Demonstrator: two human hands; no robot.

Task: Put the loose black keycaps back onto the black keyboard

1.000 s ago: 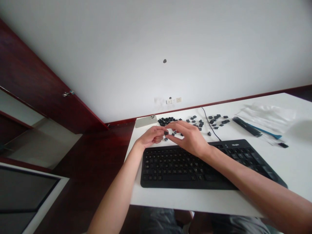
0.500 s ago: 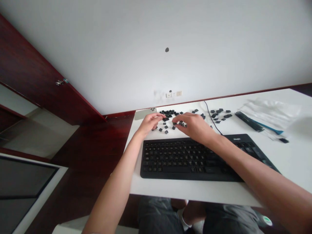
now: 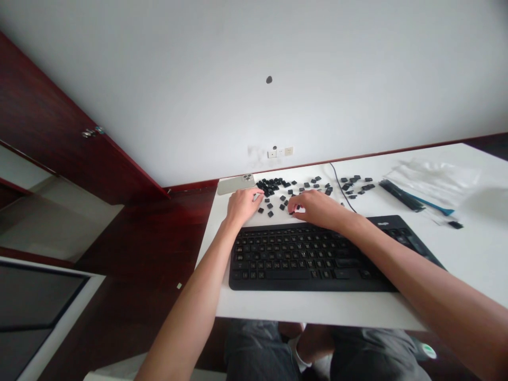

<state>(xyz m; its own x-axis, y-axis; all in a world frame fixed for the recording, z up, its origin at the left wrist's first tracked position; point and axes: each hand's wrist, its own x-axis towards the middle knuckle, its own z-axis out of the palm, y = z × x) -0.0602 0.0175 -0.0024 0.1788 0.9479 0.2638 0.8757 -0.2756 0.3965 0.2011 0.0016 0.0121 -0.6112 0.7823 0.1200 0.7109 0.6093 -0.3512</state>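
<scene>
Black keycaps (image 3: 273, 185) lie loose on the white table behind a black keyboard (image 3: 286, 254), whose lower left part carries no tall caps. My left hand (image 3: 243, 206) rests at the left edge of the keycap pile, its fingers curled together; whatever is in them is hidden. Over the keyboard's back edge reaches my right hand (image 3: 311, 205), thumb and fingers pinched around a small black keycap (image 3: 292, 213) close to the tabletop. Several single keycaps (image 3: 270, 214) lie between the two hands.
A phone (image 3: 236, 184) lies at the table's back left corner. The keyboard cable (image 3: 343, 190) runs back past more keycaps (image 3: 357, 185). On the right are a clear plastic bag (image 3: 436, 172), a blue pry tool (image 3: 438, 207) and a black brush (image 3: 400, 196).
My right hand has drawn back slightly toward the keyboard, uncovering keycaps behind it. My left hand has turned, with its fingers curled in more. The view has shifted a little.
</scene>
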